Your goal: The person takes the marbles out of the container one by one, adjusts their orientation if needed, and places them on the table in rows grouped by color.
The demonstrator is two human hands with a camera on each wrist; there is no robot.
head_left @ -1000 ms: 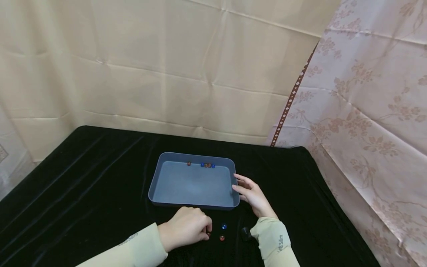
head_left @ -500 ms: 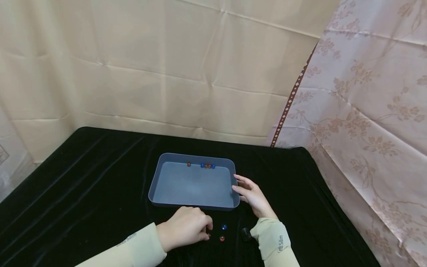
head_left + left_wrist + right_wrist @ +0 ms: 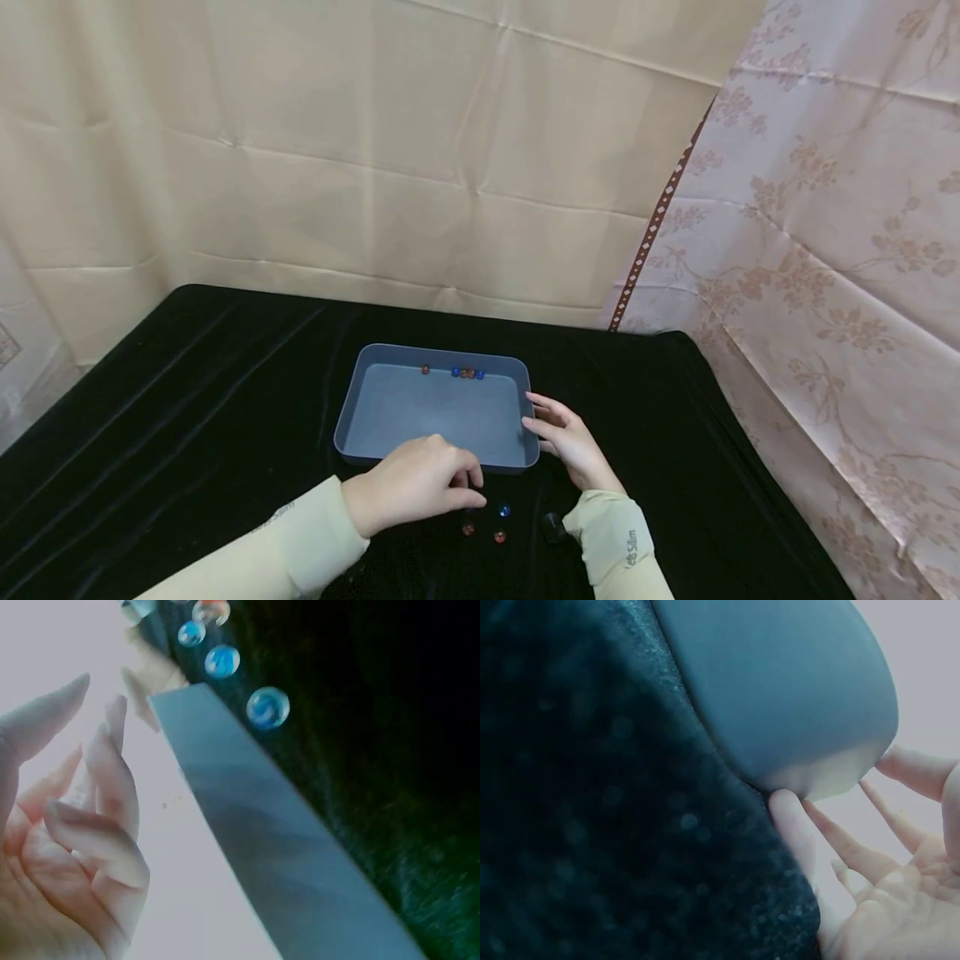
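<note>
Marbles (image 3: 500, 537), red-brown and blue, lie on the table (image 3: 210, 400) just short of the blue-grey tray (image 3: 405, 408); the black velvet-like cover (image 3: 675, 467) probably checks their rolling. Left hand (image 3: 416, 483) hangs over the tray's near rim, thumb and forefinger apart, with no marble visible between them; the other fingers are loosely bent, and whether the palm hides anything cannot be confirmed. Right hand (image 3: 570, 447) grips the tray's right wall, thumb at the rim and other fingers against the outer face, presumably as a brace against sliding. Inside, five marbles (image 3: 480, 375) sit along the far wall, which likely stops them; one red-brown stands apart from a close row of four. Cream curtain (image 3: 337, 167) hangs behind.
</note>
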